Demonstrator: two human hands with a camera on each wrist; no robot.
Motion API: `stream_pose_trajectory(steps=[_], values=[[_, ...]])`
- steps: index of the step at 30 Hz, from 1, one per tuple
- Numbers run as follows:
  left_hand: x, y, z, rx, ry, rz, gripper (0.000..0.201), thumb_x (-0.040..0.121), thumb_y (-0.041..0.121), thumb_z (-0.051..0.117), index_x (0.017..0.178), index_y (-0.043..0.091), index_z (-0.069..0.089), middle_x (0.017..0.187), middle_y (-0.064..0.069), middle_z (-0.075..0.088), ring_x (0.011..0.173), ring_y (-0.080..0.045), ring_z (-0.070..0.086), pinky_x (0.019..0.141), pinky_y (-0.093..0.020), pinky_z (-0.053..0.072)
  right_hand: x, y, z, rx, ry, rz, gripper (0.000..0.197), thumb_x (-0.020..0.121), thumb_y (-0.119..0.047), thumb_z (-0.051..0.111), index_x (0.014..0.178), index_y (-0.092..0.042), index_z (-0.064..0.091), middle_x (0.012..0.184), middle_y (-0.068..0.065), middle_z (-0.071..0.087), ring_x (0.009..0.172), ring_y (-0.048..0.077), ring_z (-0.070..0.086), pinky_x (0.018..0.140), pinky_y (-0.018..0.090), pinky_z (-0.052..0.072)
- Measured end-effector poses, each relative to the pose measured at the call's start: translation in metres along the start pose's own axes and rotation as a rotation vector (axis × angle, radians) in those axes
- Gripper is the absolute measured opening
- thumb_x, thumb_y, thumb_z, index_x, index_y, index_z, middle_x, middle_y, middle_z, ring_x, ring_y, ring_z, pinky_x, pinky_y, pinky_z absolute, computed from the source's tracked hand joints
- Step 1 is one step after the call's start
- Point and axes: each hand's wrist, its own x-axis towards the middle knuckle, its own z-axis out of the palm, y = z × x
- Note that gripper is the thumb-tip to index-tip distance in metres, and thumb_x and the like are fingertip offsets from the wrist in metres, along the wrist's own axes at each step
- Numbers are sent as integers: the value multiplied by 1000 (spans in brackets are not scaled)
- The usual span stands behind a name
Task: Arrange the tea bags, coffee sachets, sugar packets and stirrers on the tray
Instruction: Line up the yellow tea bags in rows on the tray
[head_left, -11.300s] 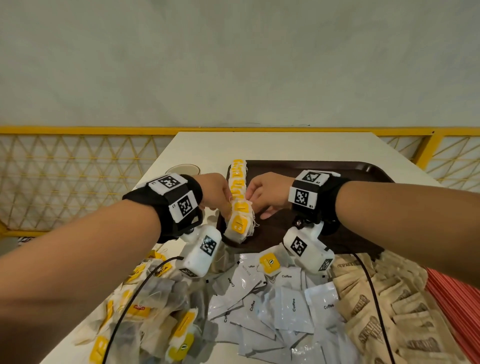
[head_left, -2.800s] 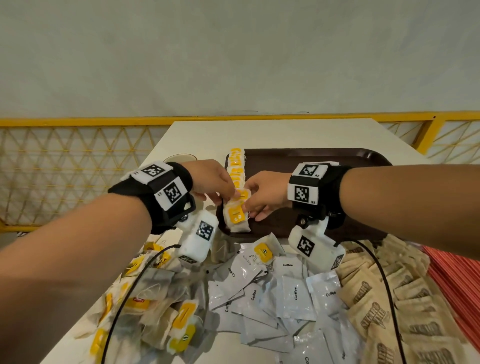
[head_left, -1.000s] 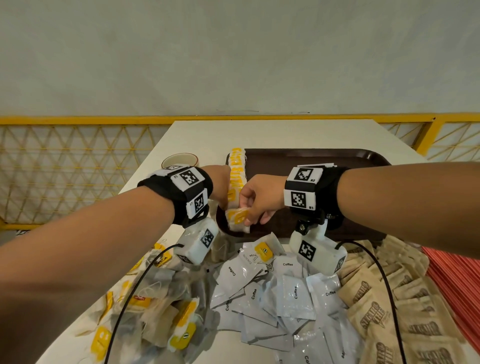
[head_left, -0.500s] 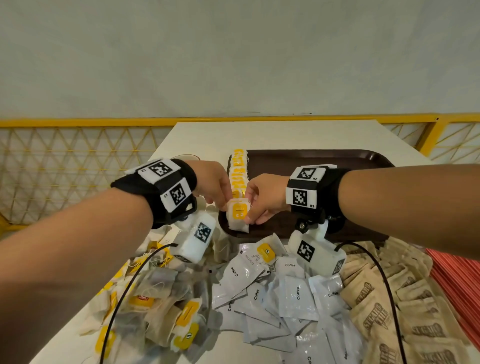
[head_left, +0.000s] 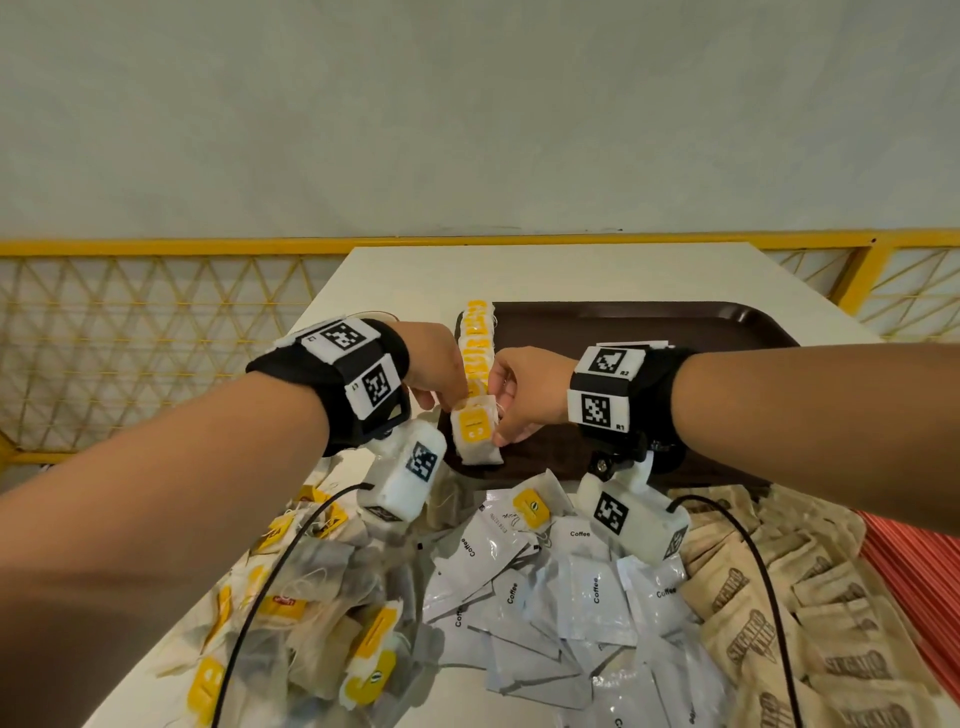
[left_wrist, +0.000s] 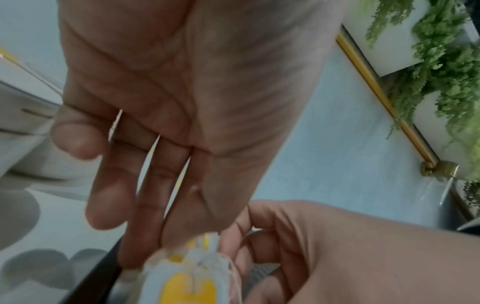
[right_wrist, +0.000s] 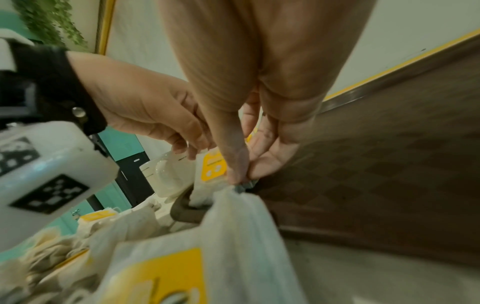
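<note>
A dark brown tray (head_left: 675, 332) lies on the white table. Tea bags with yellow tags (head_left: 477, 338) run in a row along its left edge. The nearest tea bag (head_left: 475, 434) lies at the tray's near left corner, between both hands. My left hand (head_left: 449, 400) pinches its left top edge with thumb and fingertips (left_wrist: 145, 246). On the other side, my right hand (head_left: 501, 415) pinches its right edge between thumb and fingers (right_wrist: 235, 164). The same tea bag (right_wrist: 211, 166) shows in the right wrist view, resting on the tray's rim (right_wrist: 187, 214).
In front of the tray lie heaps of loose tea bags (head_left: 311, 623), white coffee sachets (head_left: 571, 597), brown sugar packets (head_left: 779, 623) and red stirrers (head_left: 924, 582). A cup (head_left: 382, 315) is mostly hidden behind my left wrist. A yellow railing (head_left: 156, 247) borders the table.
Both hands have stayed at the near end of the row. The tea bag between them has gone from tilted to lying flat with its yellow tag up.
</note>
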Motion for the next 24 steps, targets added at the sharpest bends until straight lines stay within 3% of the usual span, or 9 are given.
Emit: stream_pose_trajectory(steps=[4,9,12,14,17,22,24], values=[[0,-2,5,43,-1,27,20,87,21,66,104,9,69,74,9,61,64,-4,58,42,-11,38,0,4,2,67,-13,13,47,67,8,80,96,-8,47,83,9,57,66,22,63,64,35,60],[1,-2,3,-3,30,1,20,90,17,63,104,3,67,92,-3,69,61,-6,56,36,-7,36,-1,5,-1,97,-91,21,41,71,4,79,85,-11,43,78,16,63,62,19,66,69,35,58],[0,0,2,-17,37,-23,21,92,15,60,106,1,67,101,-8,70,61,-6,55,35,-7,37,-4,6,-5,-9,-150,-8,28,72,-2,80,76,-9,53,91,23,68,72,19,67,78,36,58],[0,1,2,-15,46,-36,23,92,14,59,108,-1,67,105,-10,71,60,-7,55,38,-8,40,-4,9,-6,-53,-183,-29,24,73,-4,80,75,-11,57,91,15,70,76,15,66,80,33,58],[1,1,2,-19,47,-54,23,92,13,59,107,-1,68,100,-10,71,59,-7,55,45,-12,43,-4,11,-8,-70,-226,-51,17,75,-3,78,78,-11,63,77,1,68,72,8,65,78,28,58],[1,1,1,-79,30,-83,22,86,13,67,104,-1,68,92,-9,70,60,-9,58,49,-14,47,-3,11,-11,-93,-335,-63,15,82,-3,71,93,-14,70,81,-3,71,76,3,66,68,19,53],[-1,3,1,-95,20,-76,23,88,14,64,106,0,68,92,-8,70,60,-8,58,44,-13,45,-2,12,-10,-107,-351,-65,19,84,-2,67,96,-16,71,79,-5,71,78,5,66,66,17,52]])
